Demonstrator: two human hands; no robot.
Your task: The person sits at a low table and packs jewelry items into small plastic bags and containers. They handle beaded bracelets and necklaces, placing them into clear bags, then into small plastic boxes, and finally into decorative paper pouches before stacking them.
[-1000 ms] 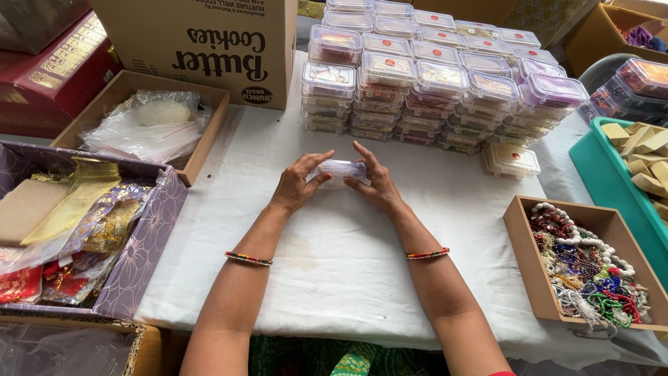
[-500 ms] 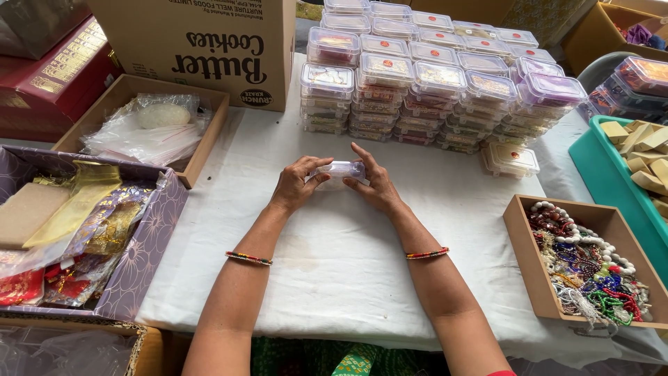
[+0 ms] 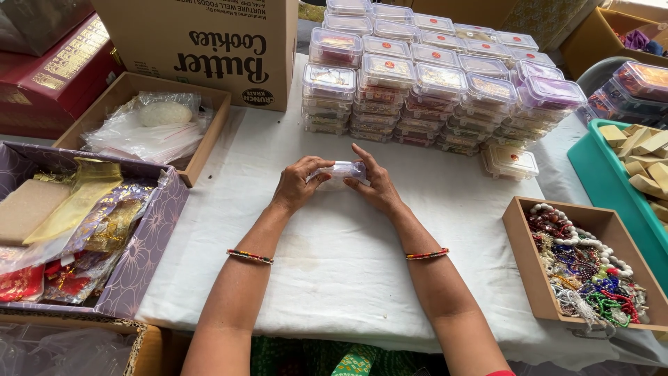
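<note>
hands (image 3: 337, 184) on clear box (image 3: 339, 172) (stacked boxes (image 3: 424, 83) behind)

Both hands meet over the middle of the white tablecloth (image 3: 334, 278): the left hand (image 3: 298, 184) and right hand (image 3: 376, 186) pinch a small clear plastic box (image 3: 339, 172) between them. Stacked clear lidded boxes (image 3: 431, 90) fill the far edge; a wooden tray of beads (image 3: 591, 268) sits at the right edge

View: single, head-worn camera. Position: above the near edge of the tabletop (image 3: 334, 278), at close range. Facing: steeply downward and forward along both forearms. Coverage: near tabletop edge at bottom, stacked containers (image 3: 431, 90) and cardboard box (image 3: 202, 42) at the far top; side boxes cut off by the frame edges.
</note>
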